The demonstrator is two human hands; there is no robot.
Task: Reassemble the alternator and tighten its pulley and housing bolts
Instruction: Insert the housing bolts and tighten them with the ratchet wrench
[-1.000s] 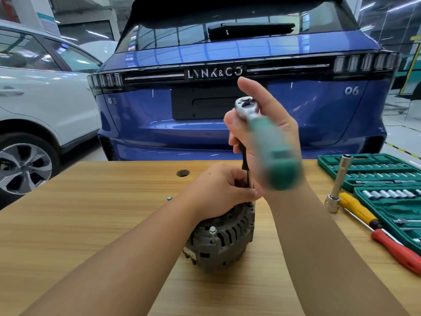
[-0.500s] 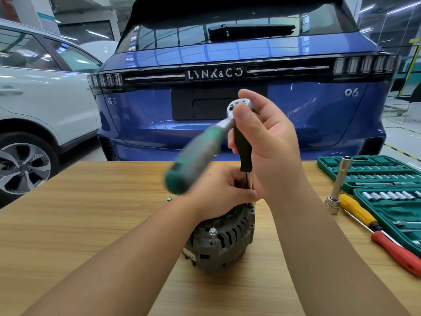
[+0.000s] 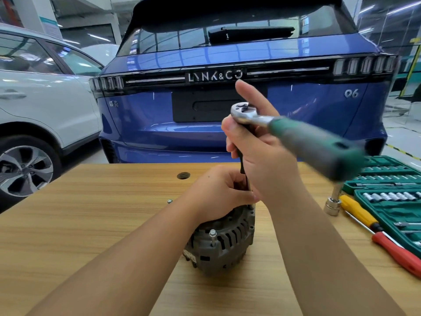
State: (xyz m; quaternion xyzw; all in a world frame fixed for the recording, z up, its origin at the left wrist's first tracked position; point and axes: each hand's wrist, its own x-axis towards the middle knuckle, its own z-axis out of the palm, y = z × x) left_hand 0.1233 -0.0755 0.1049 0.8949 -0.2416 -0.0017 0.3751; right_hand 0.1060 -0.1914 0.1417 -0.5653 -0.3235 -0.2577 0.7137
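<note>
— Head view: where's the alternator?
— The grey ribbed metal alternator (image 3: 222, 244) stands on the light wooden table (image 3: 95, 224); the left hand (image 3: 218, 192) curls over its top.
— The right hand (image 3: 262, 160)?
— Wrapped round the extension under the blurred green-handled chrome ratchet (image 3: 293, 133), index finger raised.

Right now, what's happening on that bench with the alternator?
A person is working a ratchet on a long extension down into the top of the alternator, which stands on the wooden table. The right hand grips the extension just below the ratchet head, with the green handle blurred and pointing right. The left hand grips the alternator's top to steady it. One housing bolt on the near side stands proud, not yet driven home. A socket set and screwdrivers lie to the right.
</note>
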